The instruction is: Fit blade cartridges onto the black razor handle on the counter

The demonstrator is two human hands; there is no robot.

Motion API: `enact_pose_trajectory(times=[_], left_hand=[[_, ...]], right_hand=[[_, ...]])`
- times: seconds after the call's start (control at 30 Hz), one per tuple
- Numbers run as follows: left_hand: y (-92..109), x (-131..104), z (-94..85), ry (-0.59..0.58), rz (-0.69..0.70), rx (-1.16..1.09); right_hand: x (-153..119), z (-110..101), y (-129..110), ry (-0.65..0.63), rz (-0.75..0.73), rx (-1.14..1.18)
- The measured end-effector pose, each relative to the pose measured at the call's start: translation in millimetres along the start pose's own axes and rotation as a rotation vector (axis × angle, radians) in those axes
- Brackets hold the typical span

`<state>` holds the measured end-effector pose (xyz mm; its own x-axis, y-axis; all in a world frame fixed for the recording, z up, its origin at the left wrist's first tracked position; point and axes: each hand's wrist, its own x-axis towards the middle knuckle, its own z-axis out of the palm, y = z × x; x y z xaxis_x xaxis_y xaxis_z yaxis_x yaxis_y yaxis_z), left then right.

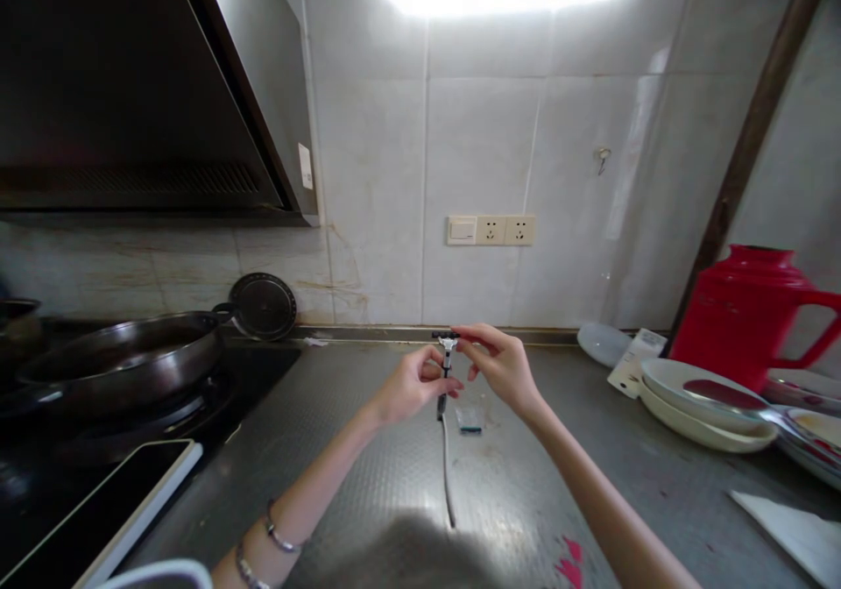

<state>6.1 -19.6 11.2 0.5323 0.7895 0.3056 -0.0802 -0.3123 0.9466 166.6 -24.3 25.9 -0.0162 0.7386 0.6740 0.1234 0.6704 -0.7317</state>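
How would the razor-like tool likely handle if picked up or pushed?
The razor-like tool looks slim beside the left hand and right hand, so it's probably light. Its straight shaft suggests stiffness. The wide head on so narrow a shaft might make it tip if stood upright.

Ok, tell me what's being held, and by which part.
A razor, it seems: the left hand holds its handle, the right hand its head.
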Motion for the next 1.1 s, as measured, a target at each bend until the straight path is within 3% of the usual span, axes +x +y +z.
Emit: enact_pose_trajectory(times=[1.1], left_hand=[[-8.1,3.2,-3.0,0.005,-0.017,-0.019]], right_hand=[[-0.7,-0.7,-1.1,0.007,-0.01,-0.052]])
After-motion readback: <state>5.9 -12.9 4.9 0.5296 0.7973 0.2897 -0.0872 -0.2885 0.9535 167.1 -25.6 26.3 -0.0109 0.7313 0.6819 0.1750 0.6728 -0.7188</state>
